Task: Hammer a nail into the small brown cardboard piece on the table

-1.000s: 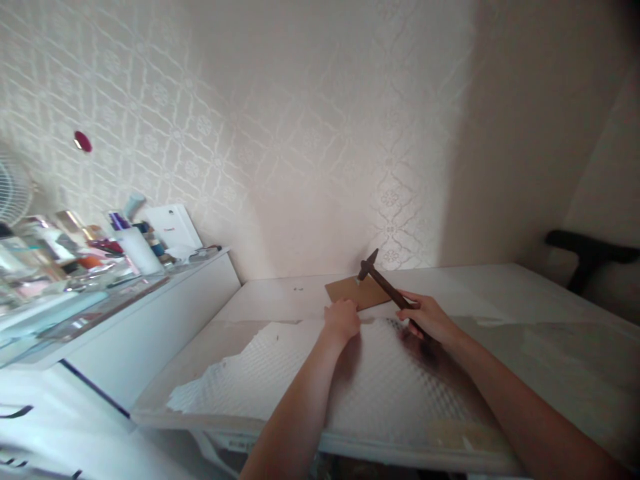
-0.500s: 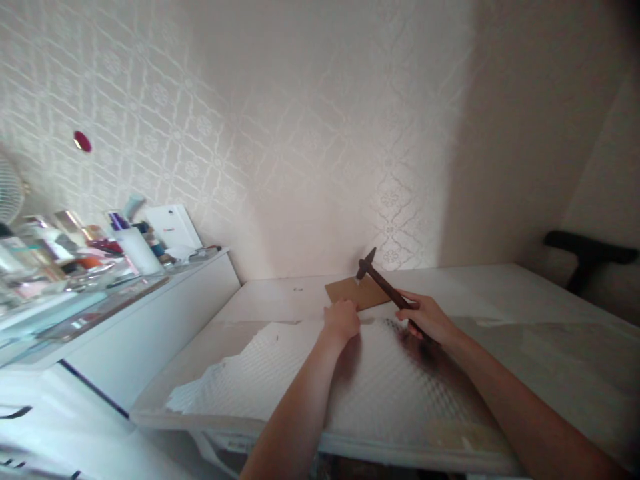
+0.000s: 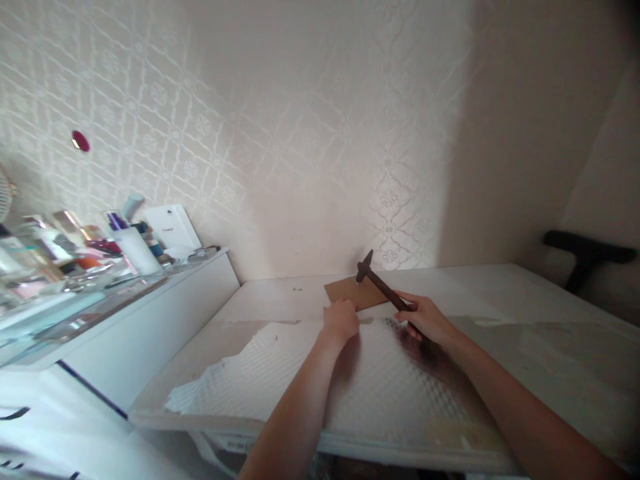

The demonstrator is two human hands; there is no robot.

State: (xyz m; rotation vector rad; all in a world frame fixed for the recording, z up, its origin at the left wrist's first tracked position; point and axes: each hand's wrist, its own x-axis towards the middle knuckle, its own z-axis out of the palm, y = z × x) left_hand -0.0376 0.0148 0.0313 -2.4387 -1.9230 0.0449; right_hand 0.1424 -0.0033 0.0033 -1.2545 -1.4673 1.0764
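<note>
My right hand (image 3: 425, 319) is wrapped round the handle of a dark hammer (image 3: 385, 290), its head over the far part of a thin brown board (image 3: 347, 293). Right under the hammer head is a small pale, shiny spot, too small to make out. My left hand (image 3: 342, 317) is at the board's near edge, fingers curled and holding it. The fingertips are partly hidden. The board lies flat on the white tabletop (image 3: 270, 300), just beyond a sheet of white quilted material (image 3: 280, 360).
On the left, a white cabinet (image 3: 195, 303) carries several bottles (image 3: 137, 250), cosmetics and a white box (image 3: 173, 227). A patterned wall (image 3: 310, 167) rises behind the table. A black T-shaped object (image 3: 585, 253) stands at the right.
The hammer head has dropped slightly toward the board. My left hand and the board stay in nearly the same place.
</note>
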